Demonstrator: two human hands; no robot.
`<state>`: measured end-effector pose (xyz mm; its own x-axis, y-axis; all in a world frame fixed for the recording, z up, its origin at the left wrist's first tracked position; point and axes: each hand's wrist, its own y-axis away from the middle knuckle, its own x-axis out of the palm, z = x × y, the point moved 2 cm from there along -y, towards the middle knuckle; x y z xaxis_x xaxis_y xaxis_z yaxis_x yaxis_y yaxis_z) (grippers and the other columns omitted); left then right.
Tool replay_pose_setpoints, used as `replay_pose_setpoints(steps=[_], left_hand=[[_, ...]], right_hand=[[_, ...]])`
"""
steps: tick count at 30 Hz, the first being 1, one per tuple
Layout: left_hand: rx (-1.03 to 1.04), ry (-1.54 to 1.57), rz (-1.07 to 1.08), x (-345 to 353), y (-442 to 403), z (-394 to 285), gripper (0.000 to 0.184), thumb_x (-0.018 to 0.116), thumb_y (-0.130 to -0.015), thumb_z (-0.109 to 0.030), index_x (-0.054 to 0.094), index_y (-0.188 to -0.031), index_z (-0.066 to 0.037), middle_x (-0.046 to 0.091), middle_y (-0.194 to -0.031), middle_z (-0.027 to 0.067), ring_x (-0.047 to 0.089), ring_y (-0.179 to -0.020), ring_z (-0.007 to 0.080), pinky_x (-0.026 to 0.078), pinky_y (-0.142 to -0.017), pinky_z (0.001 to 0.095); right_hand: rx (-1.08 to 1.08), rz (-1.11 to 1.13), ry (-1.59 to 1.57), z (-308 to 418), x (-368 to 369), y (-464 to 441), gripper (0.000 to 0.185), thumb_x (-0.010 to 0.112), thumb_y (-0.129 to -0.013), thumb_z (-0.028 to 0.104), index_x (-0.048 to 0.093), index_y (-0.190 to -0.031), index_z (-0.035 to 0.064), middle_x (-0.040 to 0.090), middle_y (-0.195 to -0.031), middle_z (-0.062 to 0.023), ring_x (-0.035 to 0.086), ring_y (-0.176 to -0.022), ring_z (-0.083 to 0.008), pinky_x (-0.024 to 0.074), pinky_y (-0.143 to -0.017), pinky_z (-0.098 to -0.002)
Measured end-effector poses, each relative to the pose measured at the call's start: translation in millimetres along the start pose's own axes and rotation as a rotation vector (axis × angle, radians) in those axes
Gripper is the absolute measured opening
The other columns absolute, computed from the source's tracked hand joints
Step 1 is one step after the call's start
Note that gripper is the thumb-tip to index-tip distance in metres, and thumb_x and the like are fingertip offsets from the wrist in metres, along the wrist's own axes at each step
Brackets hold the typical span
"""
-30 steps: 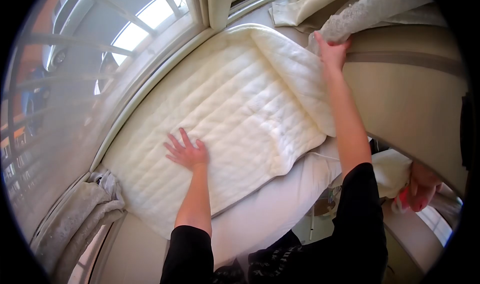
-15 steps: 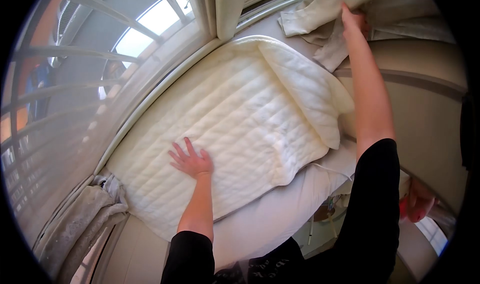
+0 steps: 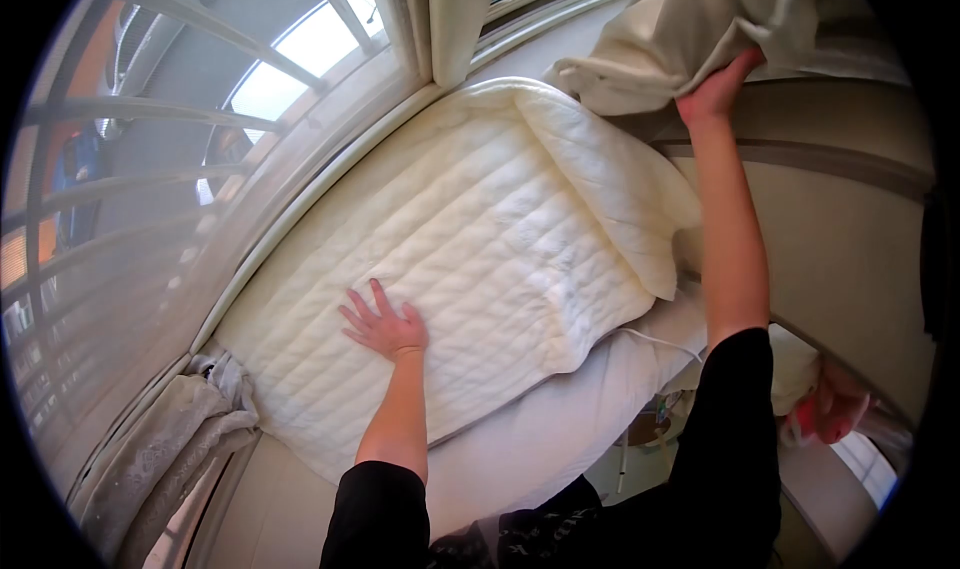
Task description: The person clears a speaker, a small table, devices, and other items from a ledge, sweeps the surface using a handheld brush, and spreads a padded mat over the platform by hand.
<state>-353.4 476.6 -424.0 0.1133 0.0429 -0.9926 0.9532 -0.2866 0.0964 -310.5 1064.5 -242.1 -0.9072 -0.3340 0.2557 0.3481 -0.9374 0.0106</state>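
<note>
A cream quilted pad [image 3: 430, 239] lies over a bed or ledge beside the window, its far right corner folded back on itself. My left hand [image 3: 388, 327] rests flat on the middle of the pad, fingers spread. At the upper right, my right hand [image 3: 715, 94] holds a bunched beige curtain [image 3: 650, 54], raised near the window's corner. Cloth hides part of that hand's fingers. Below the pad's near edge a white sheet [image 3: 520, 449] shows.
Along the left runs a barred window [image 3: 150, 199] with a parked car outside. A gathered grey curtain [image 3: 160, 459] hangs at lower left. A white cord [image 3: 660, 343] leads off the pad's right edge. A beige curved panel [image 3: 840, 249] stands on the right.
My right hand has come slightly nearer and lifted the beige curtain, which now hangs in a thicker bunch. My left hand stays in place on the pad.
</note>
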Motion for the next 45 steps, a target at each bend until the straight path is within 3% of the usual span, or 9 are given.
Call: replay_pose_setpoints(steps=[3, 12, 20, 22, 27, 35, 39, 41, 45], left_hand=[[-0.003, -0.003, 0.002, 0.2, -0.8, 0.3, 0.079, 0.058, -0.086, -0.038, 0.035, -0.161, -0.030, 0.018, -0.171, 0.0131, 0.009, -0.157, 0.0437, 0.002, -0.122, 0.0658], [-0.001, -0.018, -0.006, 1.0, -0.4, 1.0, 0.078, 0.057, -0.087, -0.041, 0.035, -0.161, -0.031, 0.017, -0.171, 0.0126, 0.009, -0.157, 0.0433, 0.003, -0.123, 0.0659], [-0.015, -0.016, 0.023, -1.3, -0.4, 0.5, 0.078, 0.057, -0.087, -0.041, 0.034, -0.161, -0.031, 0.017, -0.171, 0.0124, 0.008, -0.157, 0.0431, 0.002, -0.122, 0.0660], [-0.015, -0.015, 0.021, -0.7, -0.1, 1.1, 0.079, 0.057, -0.086, -0.041, 0.034, -0.161, -0.031, 0.018, -0.171, 0.0123, 0.008, -0.157, 0.0431, 0.002, -0.122, 0.0661], [-0.012, 0.002, 0.010, -2.0, 0.2, 0.9, 0.079, 0.059, -0.085, -0.039, 0.035, -0.161, -0.031, 0.018, -0.171, 0.0124, 0.008, -0.157, 0.0431, 0.002, -0.122, 0.0660], [-0.013, 0.016, 0.012, -4.4, -0.9, 0.2, 0.079, 0.060, -0.085, -0.039, 0.035, -0.160, -0.031, 0.018, -0.171, 0.0120, 0.008, -0.157, 0.0432, 0.002, -0.123, 0.0659], [-0.020, 0.017, 0.017, -6.2, -0.8, -1.1, 0.079, 0.060, -0.085, -0.039, 0.036, -0.160, -0.031, 0.018, -0.171, 0.0118, 0.009, -0.157, 0.0434, 0.002, -0.122, 0.0661], [-0.022, 0.019, 0.023, -6.7, -0.8, -1.2, 0.079, 0.060, -0.085, -0.039, 0.036, -0.160, -0.031, 0.018, -0.171, 0.0118, 0.009, -0.157, 0.0435, 0.002, -0.122, 0.0661], [-0.014, 0.022, 0.000, -3.9, -0.4, 0.6, 0.080, 0.061, -0.085, -0.039, 0.035, -0.160, -0.032, 0.018, -0.171, 0.0117, 0.009, -0.157, 0.0434, 0.003, -0.122, 0.0662]], right_hand=[[-0.237, 0.246, 1.181, -3.2, -9.9, 43.4, 0.081, 0.082, -0.085, 0.043, 0.048, -0.146, 0.0017, 0.052, -0.148, -0.0125, 0.050, -0.134, -0.0290, 0.0382, -0.113, -0.0383], [0.061, -0.202, -0.274, 21.9, -26.1, 26.7, 0.047, 0.047, -0.105, 0.034, 0.055, -0.142, 0.0055, 0.057, -0.145, -0.0115, 0.051, -0.136, -0.0287, 0.0383, -0.118, -0.0467], [0.150, -0.217, -0.165, 74.5, -3.4, 97.8, 0.066, 0.050, -0.100, 0.052, 0.045, -0.152, 0.0120, 0.047, -0.156, -0.0049, 0.042, -0.144, -0.0287, 0.0322, -0.121, -0.0448], [0.206, 0.498, -0.381, 57.5, -29.5, 97.0, 0.066, 0.060, -0.098, 0.045, 0.044, -0.152, 0.0106, 0.048, -0.153, -0.0053, 0.044, -0.141, -0.0264, 0.0330, -0.120, -0.0416], [0.232, 0.248, 0.990, 55.4, -13.5, 95.4, 0.060, 0.075, -0.095, 0.029, 0.053, -0.143, 0.0024, 0.057, -0.141, -0.0074, 0.052, -0.127, -0.0204, 0.0371, -0.114, -0.0342], [0.172, 0.325, -0.577, 85.7, -61.1, 106.2, 0.047, 0.049, -0.103, 0.032, 0.059, -0.138, 0.0024, 0.065, -0.135, -0.0115, 0.060, -0.126, -0.0311, 0.0460, -0.110, -0.0468], [-0.097, -0.554, -0.014, 161.7, -45.3, 147.5, 0.055, 0.045, -0.101, 0.038, 0.057, -0.141, 0.0017, 0.060, -0.142, -0.0161, 0.057, -0.129, -0.0367, 0.0425, -0.114, -0.0501], [0.211, 0.237, -0.332, 195.2, -99.4, 153.7, 0.057, 0.048, -0.101, 0.040, 0.056, -0.143, 0.0023, 0.058, -0.144, -0.0175, 0.057, -0.129, -0.0361, 0.0434, -0.113, -0.0511], [0.348, 0.131, -0.239, 169.0, -172.6, 199.0, 0.056, 0.056, -0.097, 0.039, 0.057, -0.140, 0.0027, 0.061, -0.139, -0.0149, 0.061, -0.125, -0.0318, 0.0484, -0.109, -0.0475]])
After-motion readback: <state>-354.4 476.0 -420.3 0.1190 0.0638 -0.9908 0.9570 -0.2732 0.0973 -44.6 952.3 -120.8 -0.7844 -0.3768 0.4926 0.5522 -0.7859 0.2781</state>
